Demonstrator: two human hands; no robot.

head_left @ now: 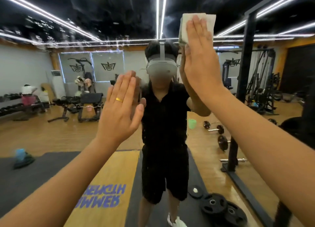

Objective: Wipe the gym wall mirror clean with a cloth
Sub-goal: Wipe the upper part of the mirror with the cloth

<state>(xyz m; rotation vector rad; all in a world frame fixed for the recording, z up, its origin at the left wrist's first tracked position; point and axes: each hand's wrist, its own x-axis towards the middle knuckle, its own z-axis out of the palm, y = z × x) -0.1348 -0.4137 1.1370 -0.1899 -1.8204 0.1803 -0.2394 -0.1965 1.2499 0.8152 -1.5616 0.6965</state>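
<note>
The wiping is under way: the right hand (199, 56) presses a folded, pale cloth (183, 29) flat against the mirror (85, 8) in the upper right of centre. Its fingers (196, 27) are straight and close together, pinning the cloth by pressure and not curled round it. The left hand (119, 111), wearing a ring (119, 100), lies open with its palm toward the glass at mid-frame and holds nothing.

The mirror fills the whole view. Droplets and streaks (51, 32) smear its upper left, and specks run down the centre, so much of the glass looks unwiped. The next move probably calls for a firm, even sweep toward the upper left, keeping the cloth flat so it does not slip from under the palm.
</note>
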